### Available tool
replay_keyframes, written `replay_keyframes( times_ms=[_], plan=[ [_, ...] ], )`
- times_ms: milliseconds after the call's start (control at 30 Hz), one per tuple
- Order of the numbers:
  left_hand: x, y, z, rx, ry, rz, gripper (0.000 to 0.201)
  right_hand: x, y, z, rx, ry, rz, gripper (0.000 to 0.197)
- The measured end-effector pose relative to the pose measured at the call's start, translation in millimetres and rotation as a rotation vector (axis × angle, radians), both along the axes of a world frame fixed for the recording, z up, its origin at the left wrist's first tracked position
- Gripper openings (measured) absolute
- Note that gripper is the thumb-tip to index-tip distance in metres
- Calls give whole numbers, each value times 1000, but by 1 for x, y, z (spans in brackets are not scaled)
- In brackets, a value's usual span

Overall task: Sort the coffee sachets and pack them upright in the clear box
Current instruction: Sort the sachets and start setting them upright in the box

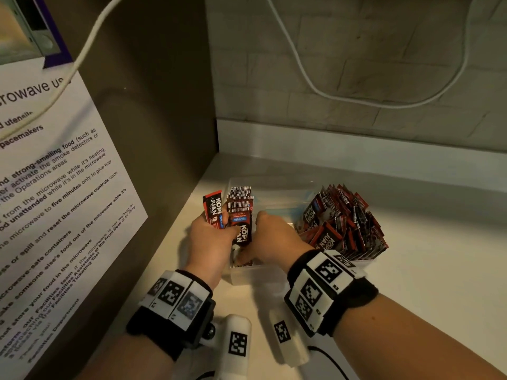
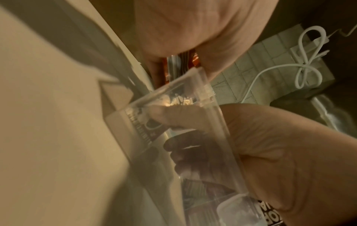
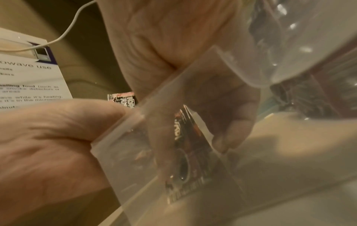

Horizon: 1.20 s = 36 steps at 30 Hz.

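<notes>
A clear box (image 1: pixel 242 277) stands on the white counter. Its right end is packed with many red-and-black sachets (image 1: pixel 343 223) standing on end. A small stack of sachets (image 1: pixel 239 200) stands in its left end. My left hand (image 1: pixel 216 220) hovers by the box's left rim and grips a few sachets (image 1: pixel 212 208). My right hand (image 1: pixel 252 242) reaches down into the left end. In the right wrist view its fingers (image 3: pixel 228 122) pinch one sachet (image 3: pixel 181 137) behind the clear wall (image 3: pixel 119 137). The left wrist view shows that hand (image 2: pixel 270 152) through the box wall (image 2: pixel 216 137).
A brown cabinet side (image 1: pixel 164 105) with a printed microwave notice (image 1: pixel 55 174) closes off the left, close to the box. A tiled wall with a hanging white cable (image 1: pixel 356 100) is behind. Bare counter (image 1: pixel 425 270) lies to the right and front.
</notes>
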State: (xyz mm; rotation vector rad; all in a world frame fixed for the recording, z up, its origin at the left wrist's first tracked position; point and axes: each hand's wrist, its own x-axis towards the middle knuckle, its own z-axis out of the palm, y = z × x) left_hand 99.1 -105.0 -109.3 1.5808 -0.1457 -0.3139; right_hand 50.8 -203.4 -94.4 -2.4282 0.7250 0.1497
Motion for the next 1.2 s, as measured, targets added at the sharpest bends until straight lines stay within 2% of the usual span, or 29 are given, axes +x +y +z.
replay_keyframes(
  times_ms=[133,267,333,400,667,1033,1200],
  plan=[
    [2,-1,-1,14,-33,26,31,10,2,-6,-60,48,84,47],
    [5,-1,-3,7,-17,40,28,14,4,-9,-134,-38,60,27],
    [3,-1,-2,-18,-20,27,19,14,4,-10,-149,-71,31,23],
    [1,-1,-2,-15,-41,23,17,15,4,-12,-149,-61,42,24],
    [7,-5,-4,-7,-65,38,40,16,4,-17,-107,-28,40,28],
    [3,-2,-1,-24,-63,-14,43,9,3,-8,-33,-32,15,24],
    [3,1,-1,-14,-76,-28,44,4,2,1,-17,-34,20,35]
  ],
)
